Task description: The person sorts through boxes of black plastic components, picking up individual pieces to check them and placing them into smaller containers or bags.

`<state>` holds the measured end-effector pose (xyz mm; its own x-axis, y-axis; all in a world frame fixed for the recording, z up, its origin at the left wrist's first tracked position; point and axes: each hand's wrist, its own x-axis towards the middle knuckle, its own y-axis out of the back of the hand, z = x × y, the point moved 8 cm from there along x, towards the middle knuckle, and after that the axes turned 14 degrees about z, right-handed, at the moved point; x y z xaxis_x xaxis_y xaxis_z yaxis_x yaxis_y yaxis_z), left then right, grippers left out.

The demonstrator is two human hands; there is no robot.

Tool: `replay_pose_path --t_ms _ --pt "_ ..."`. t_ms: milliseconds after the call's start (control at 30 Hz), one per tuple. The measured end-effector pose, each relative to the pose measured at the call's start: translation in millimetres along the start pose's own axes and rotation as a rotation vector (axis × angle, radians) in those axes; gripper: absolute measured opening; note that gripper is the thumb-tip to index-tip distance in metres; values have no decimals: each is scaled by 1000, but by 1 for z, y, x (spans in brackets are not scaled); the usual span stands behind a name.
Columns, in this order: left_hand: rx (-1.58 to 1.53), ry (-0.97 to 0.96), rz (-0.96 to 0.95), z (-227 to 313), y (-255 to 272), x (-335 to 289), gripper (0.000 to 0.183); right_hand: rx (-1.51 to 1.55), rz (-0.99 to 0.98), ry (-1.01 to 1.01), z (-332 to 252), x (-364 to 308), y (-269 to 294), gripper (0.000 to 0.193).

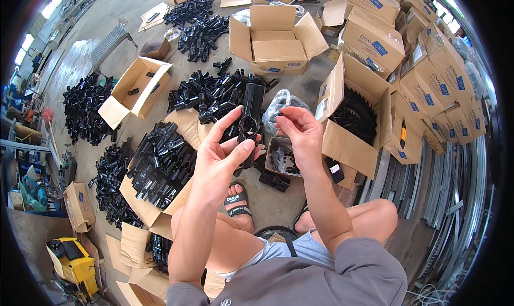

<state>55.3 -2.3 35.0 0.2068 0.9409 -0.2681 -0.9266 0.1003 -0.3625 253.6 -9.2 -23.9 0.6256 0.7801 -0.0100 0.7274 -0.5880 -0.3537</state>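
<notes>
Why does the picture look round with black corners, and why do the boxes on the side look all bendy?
Head view: a fisheye lens makes the round frame with black corners and curves straight edges near the rim, so the stacked cardboard boxes and metal rails bow. The middle stays sharp: the left hand and its black plastic connector look crisp. Windows at the top left glare white.

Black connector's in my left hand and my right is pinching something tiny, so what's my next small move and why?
Probably bring the right hand across to the black connector in the left hand: the connector is held upright, and the right fingertips pinch something too small to identify.
</notes>
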Motion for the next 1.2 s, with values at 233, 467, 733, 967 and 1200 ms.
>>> replay_pose_path --t_ms 233,467,733,967,1200 --pt "9 -86 -28 1 -7 -5 67 -32 -43 58 -45 -22 -36 18" --pt "41 -162 2 6 -11 -10 67 33 45 39 -36 -26 -36 18" --pt "58 -176 33 5 -9 -9 69 110 36 -8 -29 -27 -41 18" --pt "51 -168 50 2 -8 -5 68 141 38 -18 -22 -26 -42 17" --pt "74 -160 57 3 -9 -3 67 31 7 85 -30 -30 -41 19"
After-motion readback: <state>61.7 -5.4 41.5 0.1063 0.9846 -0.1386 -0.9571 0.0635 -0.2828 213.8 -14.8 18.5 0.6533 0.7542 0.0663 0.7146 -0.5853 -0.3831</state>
